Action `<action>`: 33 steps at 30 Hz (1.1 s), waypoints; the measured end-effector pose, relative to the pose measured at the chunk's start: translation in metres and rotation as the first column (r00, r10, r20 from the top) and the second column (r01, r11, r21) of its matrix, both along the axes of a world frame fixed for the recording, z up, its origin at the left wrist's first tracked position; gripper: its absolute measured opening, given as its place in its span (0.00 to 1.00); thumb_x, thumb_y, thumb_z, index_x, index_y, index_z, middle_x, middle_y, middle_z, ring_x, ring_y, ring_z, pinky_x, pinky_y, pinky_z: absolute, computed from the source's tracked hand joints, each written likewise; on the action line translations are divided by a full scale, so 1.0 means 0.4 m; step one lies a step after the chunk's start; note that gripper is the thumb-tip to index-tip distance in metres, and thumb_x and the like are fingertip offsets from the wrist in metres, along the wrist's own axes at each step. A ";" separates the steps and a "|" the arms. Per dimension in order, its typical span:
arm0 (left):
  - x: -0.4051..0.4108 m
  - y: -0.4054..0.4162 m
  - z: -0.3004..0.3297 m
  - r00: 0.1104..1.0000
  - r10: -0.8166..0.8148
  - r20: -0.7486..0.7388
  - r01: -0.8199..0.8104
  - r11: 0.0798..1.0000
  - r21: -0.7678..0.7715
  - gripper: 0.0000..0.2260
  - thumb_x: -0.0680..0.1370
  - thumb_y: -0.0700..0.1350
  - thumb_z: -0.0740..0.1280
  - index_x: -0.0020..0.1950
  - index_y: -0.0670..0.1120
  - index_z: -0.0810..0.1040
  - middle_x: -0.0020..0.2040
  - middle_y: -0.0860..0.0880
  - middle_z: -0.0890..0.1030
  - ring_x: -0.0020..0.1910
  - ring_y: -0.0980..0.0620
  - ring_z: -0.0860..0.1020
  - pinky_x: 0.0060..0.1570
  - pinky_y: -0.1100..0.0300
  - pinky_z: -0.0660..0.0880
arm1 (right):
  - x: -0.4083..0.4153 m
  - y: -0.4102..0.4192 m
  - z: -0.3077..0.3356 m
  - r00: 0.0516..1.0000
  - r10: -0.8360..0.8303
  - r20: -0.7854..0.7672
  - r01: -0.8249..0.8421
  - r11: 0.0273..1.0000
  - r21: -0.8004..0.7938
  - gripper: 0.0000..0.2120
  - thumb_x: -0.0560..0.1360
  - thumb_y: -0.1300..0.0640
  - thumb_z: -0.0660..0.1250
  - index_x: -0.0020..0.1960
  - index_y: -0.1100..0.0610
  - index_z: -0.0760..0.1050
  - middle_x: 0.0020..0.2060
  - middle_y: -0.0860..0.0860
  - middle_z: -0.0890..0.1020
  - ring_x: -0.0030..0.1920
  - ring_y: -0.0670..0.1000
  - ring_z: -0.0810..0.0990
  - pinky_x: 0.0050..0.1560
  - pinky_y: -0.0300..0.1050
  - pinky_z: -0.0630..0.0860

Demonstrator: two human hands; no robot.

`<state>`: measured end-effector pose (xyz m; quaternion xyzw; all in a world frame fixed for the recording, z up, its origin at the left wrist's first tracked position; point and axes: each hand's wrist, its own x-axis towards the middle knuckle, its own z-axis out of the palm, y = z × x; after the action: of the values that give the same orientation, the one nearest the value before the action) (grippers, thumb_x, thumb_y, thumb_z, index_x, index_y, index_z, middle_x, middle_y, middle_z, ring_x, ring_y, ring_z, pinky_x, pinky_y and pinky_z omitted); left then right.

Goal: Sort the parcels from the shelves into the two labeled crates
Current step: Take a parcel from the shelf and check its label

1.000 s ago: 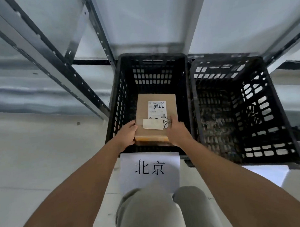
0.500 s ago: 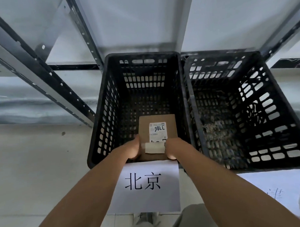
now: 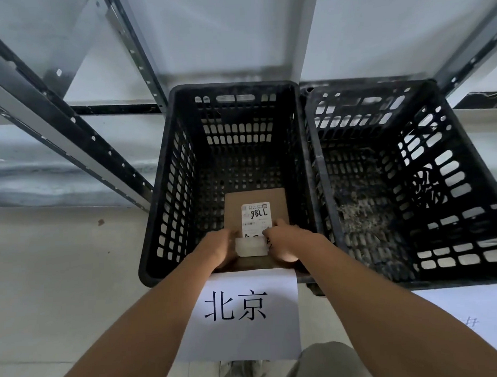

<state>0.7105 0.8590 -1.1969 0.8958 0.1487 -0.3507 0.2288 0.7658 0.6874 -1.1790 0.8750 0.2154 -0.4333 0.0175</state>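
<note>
Lowered deep into the left crate (image 3: 168,174) (the one with the paper sign (image 3: 240,315)) since a moment ago, parcel (image 3: 255,205) near the bottom, left hand (image 3: 220,250) and right hand (image 3: 283,243) fingers still gripping its near end, release likely next.

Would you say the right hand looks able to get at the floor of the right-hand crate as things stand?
Probably yes, once it lets go: the right hand now grips the cardboard parcel inside the Beijing-labelled crate, but the right-hand crate beside it is open-topped, holding only scattered debris.
</note>
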 end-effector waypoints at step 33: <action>0.020 -0.041 -0.012 0.835 -0.547 -0.065 0.545 0.806 0.231 0.34 0.81 0.51 0.64 0.82 0.55 0.49 0.83 0.47 0.44 0.81 0.43 0.48 0.78 0.46 0.56 | -0.023 -0.017 -0.010 0.964 0.260 0.055 -0.249 0.955 -0.161 0.23 0.84 0.52 0.55 0.78 0.51 0.61 0.80 0.58 0.53 0.74 0.63 0.63 0.68 0.58 0.70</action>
<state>0.7184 0.8426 -1.2018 0.9224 -0.0743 -0.3789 0.0087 0.7567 0.6805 -1.1830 0.8517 0.2917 -0.4095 0.1480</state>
